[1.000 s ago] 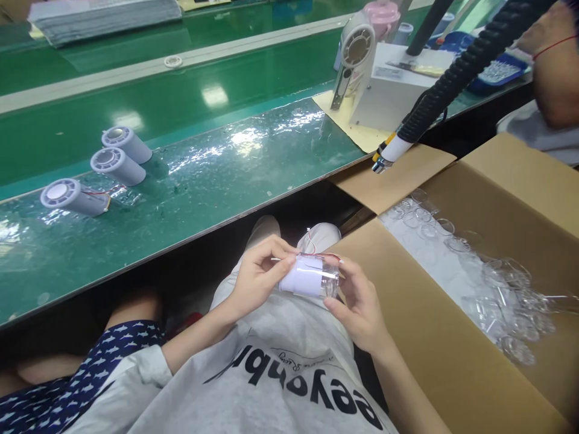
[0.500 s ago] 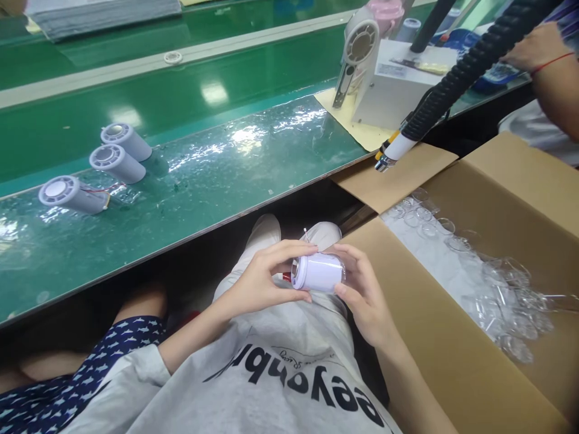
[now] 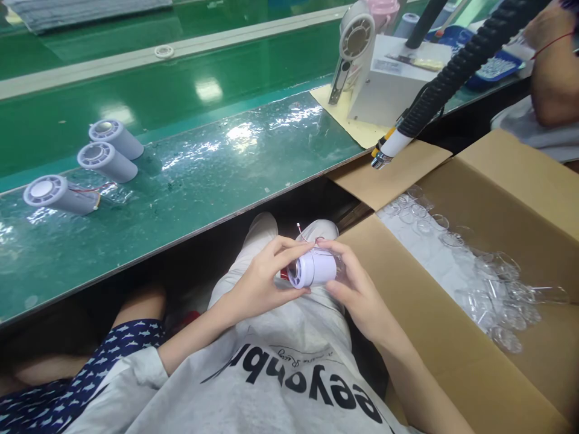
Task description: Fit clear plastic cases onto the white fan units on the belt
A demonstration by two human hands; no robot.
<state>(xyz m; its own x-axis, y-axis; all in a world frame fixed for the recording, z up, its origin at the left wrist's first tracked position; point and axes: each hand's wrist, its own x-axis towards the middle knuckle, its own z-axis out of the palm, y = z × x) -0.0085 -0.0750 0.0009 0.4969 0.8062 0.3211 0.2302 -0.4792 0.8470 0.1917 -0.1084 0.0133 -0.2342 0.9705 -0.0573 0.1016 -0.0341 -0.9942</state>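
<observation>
Over my lap I hold a lavender cylindrical housing [image 3: 322,268] between both hands, lying roughly on its side. My left hand [image 3: 265,278] grips its vented ring end, thumb below and fingers above. Around the opposite end, where clear plastic shows, my right hand [image 3: 357,286] is closed. A thin dark seam runs between ring and body. From the top a thin wire with a small white connector [image 3: 298,225] sticks up. Three similar lavender cylinders [image 3: 113,163] lie on the green bench to the left, the nearest with a red wire.
An open cardboard box [image 3: 434,325] on my right holds several clear plastic cups [image 3: 502,295]. Above its flap hangs a black-hosed tool [image 3: 384,158]. A handheld fan [image 3: 355,39] leans by a white machine [image 3: 389,78]. Beyond, a co-worker's arm [image 3: 554,78] is near a blue tray [image 3: 497,66].
The housing's vented end has turned more toward me, and a seam now shows behind the ring. More wire shows above it. The view has shifted slightly; the co-worker's hand has moved up.
</observation>
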